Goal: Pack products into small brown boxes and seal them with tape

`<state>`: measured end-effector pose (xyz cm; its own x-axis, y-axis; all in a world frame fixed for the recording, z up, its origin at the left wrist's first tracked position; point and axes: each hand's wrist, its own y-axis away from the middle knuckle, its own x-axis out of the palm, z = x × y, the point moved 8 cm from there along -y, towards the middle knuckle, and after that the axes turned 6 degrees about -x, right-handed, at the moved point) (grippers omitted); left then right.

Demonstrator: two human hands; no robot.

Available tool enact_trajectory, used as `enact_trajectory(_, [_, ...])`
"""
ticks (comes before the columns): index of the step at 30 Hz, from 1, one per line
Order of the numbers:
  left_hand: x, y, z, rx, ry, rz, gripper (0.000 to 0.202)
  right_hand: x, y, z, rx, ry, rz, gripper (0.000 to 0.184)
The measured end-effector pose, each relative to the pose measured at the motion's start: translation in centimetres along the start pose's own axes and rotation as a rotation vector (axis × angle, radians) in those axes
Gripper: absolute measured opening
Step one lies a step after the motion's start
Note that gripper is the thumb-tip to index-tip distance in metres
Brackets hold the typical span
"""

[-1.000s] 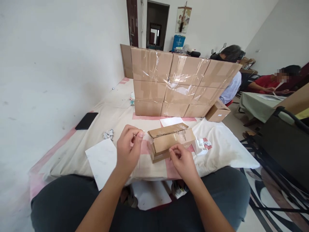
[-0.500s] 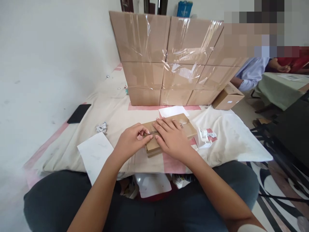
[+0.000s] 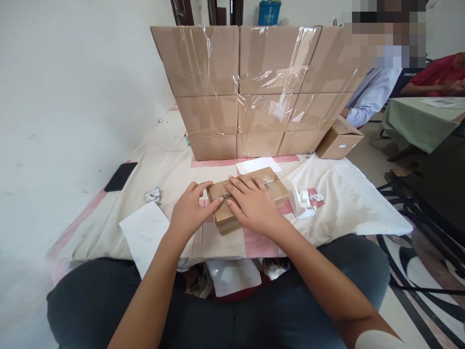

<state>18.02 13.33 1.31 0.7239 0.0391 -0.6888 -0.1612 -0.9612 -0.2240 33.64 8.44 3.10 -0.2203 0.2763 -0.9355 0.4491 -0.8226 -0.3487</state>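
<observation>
A small brown cardboard box [image 3: 222,215] lies at a slant on the cloth, with a seam along its top and a shiny strip of clear tape near its right end. My right hand [image 3: 253,199] rests flat over the seam, fingers stretched out. At the box's left end is my left hand [image 3: 192,209], thumb and index finger spread apart. The thumb tip touches the top by the seam, and the index fingertip is at the far left corner. Just right of the box stands a white tape dispenser [image 3: 302,203].
Stacked cartons [image 3: 207,114] wrapped in clear film form a wall behind. Another carton [image 3: 339,140] stands at their right, near a person's sleeve [image 3: 376,94]. Around me lie a black phone [image 3: 121,176], crumpled paper [image 3: 153,195], a white sheet [image 3: 145,232] and another sheet [image 3: 258,165].
My left thumb and index finger have parted from a pinch at the seam, the index finger moving to the far left corner. My right hand stays flat on the box. The camera view has shifted slightly.
</observation>
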Motion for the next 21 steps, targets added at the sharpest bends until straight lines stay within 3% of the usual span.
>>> enact_trajectory(3, [1.8, -0.3, 1.7, -0.119, 0.265, 0.048, 0.039, 0.0, -0.1, 0.0, 0.006, 0.007, 0.003, 0.05])
enact_trajectory(6, [2.7, -0.7, 2.4, -0.149, 0.375, 0.025, 0.031, 0.0, -0.1, 0.0, 0.005, 0.012, 0.004, 0.049])
enact_trajectory(12, [3.0, -1.6, 2.6, -0.157, 0.519, 0.044, 0.031, -0.2, 0.0, 0.0, -0.001, -0.03, -0.048, 0.046])
enact_trajectory(16, [2.6, -1.6, 2.7, -0.166, 0.562, 0.054, 0.038, -1.4, 0.1, -0.3, -0.007, -0.168, -0.128, 0.037])
enact_trajectory(19, [2.0, -0.9, 3.4, -0.17, 0.596, -0.021, 0.042, -3.6, 0.8, -3.0, 0.038, -0.301, -0.282, 0.028])
enact_trajectory(21, [1.4, 0.0, 4.2, -0.175, 0.606, -0.13, 0.038, -5.3, 2.5, -6.9, 0.149, -0.302, -0.395, 0.025])
